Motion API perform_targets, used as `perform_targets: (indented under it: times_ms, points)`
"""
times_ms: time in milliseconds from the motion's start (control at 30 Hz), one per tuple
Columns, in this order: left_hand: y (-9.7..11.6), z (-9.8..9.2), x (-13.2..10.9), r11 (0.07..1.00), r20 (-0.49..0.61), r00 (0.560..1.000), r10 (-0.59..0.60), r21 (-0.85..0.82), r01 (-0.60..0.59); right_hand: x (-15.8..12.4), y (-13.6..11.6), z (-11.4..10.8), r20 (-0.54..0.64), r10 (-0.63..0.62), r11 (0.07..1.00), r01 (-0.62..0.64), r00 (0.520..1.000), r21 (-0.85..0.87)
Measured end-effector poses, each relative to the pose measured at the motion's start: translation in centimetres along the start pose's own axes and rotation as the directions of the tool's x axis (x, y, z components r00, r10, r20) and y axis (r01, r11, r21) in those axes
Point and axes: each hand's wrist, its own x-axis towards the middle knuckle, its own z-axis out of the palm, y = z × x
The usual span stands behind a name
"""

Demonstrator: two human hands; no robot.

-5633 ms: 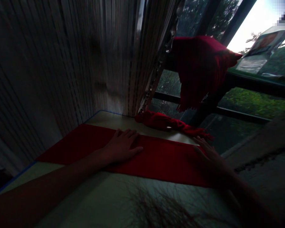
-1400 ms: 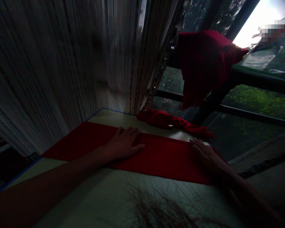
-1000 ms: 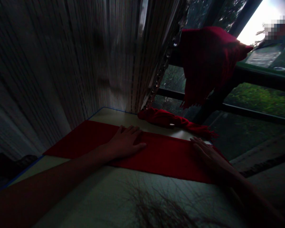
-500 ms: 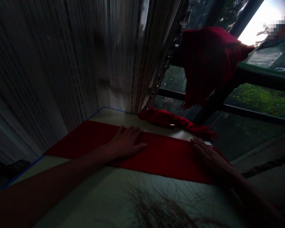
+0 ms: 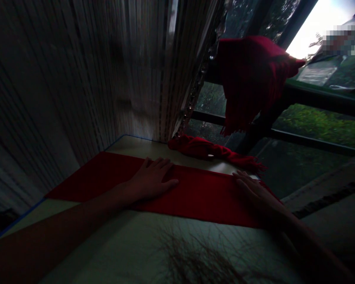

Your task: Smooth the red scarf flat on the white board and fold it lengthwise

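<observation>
A red cloth, likely a scarf [image 5: 201, 197], lies flat as a long band across the pale table [image 5: 142, 244]. My left hand [image 5: 150, 179] rests palm down near the middle of the band, fingers spread and thumb pointing right. Toward the band's right end, my right hand [image 5: 254, 191] lies on the cloth with its fingers stretched out, tips at the far edge. Neither hand grips anything. Behind the band, a bunched red scarf [image 5: 215, 152] with a fringed end lies along the table's far side.
Another fringed red scarf [image 5: 251, 79] hangs at the dark window frame [image 5: 319, 96] on the right. A striped string curtain [image 5: 136, 71] falls behind the table's far left edge. Loose hair [image 5: 201, 256] shows at the bottom of the view.
The whole scene has shifted slightly left as the camera turned. Both hands stay in about the same places on the red cloth.
</observation>
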Motion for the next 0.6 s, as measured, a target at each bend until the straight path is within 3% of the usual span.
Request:
perform_targets:
  times_ms: [600]
  points:
    - [0.0,0.0,0.0,1.0,-0.005,1.0,-0.001,0.016,0.001,-0.2,-1.2,-0.1,-0.005,-0.032,0.999,0.033,0.999,0.023]
